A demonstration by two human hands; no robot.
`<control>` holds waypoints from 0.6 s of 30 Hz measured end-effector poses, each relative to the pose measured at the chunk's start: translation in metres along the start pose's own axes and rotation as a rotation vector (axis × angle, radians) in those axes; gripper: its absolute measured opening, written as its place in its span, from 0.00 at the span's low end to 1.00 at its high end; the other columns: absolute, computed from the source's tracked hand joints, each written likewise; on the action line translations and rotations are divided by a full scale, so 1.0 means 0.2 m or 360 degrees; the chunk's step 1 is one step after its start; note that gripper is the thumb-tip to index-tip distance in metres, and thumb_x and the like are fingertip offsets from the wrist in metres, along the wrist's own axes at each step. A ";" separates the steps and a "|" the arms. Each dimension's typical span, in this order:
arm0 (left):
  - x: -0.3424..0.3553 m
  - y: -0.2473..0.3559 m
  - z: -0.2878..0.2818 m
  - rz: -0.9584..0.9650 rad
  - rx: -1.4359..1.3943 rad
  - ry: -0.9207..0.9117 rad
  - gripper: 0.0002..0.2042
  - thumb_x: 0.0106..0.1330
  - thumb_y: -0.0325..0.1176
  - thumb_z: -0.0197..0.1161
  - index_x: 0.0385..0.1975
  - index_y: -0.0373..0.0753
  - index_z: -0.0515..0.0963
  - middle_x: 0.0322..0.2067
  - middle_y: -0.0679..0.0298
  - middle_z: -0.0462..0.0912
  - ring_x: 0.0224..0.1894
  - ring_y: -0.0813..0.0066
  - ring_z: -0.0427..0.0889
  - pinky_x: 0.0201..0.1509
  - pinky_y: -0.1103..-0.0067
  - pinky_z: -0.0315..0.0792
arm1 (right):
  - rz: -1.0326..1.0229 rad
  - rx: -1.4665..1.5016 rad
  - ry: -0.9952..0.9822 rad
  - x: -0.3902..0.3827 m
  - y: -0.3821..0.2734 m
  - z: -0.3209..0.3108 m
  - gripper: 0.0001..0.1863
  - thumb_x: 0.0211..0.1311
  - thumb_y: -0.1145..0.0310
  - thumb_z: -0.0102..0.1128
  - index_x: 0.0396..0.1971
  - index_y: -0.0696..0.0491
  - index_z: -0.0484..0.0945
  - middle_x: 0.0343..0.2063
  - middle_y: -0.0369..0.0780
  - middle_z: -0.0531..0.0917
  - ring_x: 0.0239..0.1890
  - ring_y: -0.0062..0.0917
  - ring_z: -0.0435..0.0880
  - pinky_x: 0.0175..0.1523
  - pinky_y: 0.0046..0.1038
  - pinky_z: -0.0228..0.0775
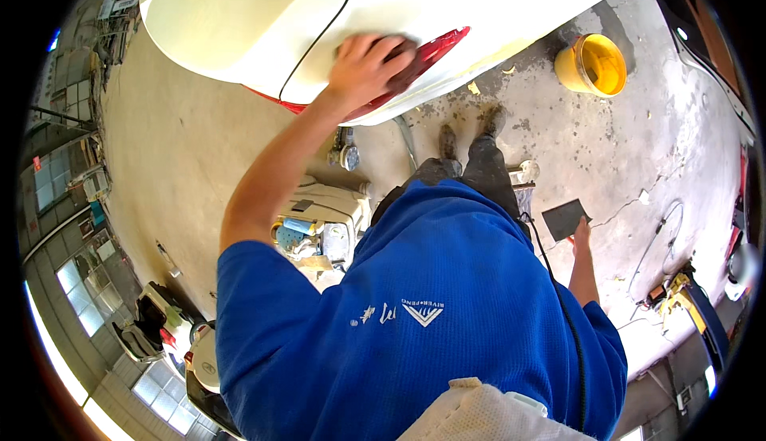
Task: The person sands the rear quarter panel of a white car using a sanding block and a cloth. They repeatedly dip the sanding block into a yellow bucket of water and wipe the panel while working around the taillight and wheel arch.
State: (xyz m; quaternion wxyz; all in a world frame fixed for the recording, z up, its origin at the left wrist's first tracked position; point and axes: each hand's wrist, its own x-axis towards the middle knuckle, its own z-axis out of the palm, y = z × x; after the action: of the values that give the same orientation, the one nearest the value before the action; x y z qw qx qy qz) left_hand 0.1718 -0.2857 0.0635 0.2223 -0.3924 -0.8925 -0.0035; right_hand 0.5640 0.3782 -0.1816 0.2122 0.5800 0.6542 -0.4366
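Note:
My left hand presses on a white car's body panel, beside a red tail light. Its curled fingers, slightly blurred, cover a dark reddish-brown pad; its exact kind is hard to make out. Down at my right side, my right hand grips the edge of a flat black rectangular sheet. A bit of something red shows by its fingers. A dark curved seam runs over the panel just left of my left hand.
On the wet-spotted floor at the far right stands a yellow bucket. A cart with tools and bottles is close by my left side. A hose hangs below the car's edge. At the right lies a yellow-and-black object near cables.

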 end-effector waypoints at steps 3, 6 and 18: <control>0.37 0.14 0.17 -0.0060 -0.0116 -0.0019 0.22 0.55 0.45 0.75 0.51 0.57 0.79 0.54 0.71 0.76 0.58 0.65 0.73 0.60 0.62 0.67 | -0.0152 -0.0021 0.0001 -0.01 -0.12 0.06 0.34 0.75 0.39 0.46 0.65 0.52 0.74 0.58 0.42 0.82 0.53 0.33 0.84 0.43 0.38 0.85; 0.70 0.24 0.31 -0.0030 0.0250 -0.0045 0.22 0.57 0.46 0.74 0.53 0.58 0.80 0.55 0.71 0.77 0.58 0.63 0.74 0.60 0.62 0.68 | -0.0232 0.0005 -0.0060 -0.01 -0.23 0.13 0.32 0.76 0.42 0.45 0.64 0.51 0.75 0.55 0.42 0.84 0.51 0.33 0.86 0.43 0.38 0.85; -0.49 0.03 -0.17 -0.0663 -0.0068 0.0088 0.32 0.39 0.43 0.85 0.50 0.53 0.81 0.53 0.67 0.80 0.54 0.57 0.76 0.59 0.59 0.69 | 0.0195 0.0120 -0.0040 0.09 0.16 0.03 0.27 0.76 0.42 0.46 0.57 0.48 0.78 0.47 0.36 0.85 0.43 0.26 0.85 0.37 0.41 0.85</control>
State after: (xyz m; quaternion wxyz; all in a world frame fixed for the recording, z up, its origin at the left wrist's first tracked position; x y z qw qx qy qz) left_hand 0.2486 -0.3561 0.0540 0.2329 -0.2039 -0.9476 -0.0790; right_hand 0.5879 0.3808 -0.2089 0.2248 0.6209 0.5979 -0.4544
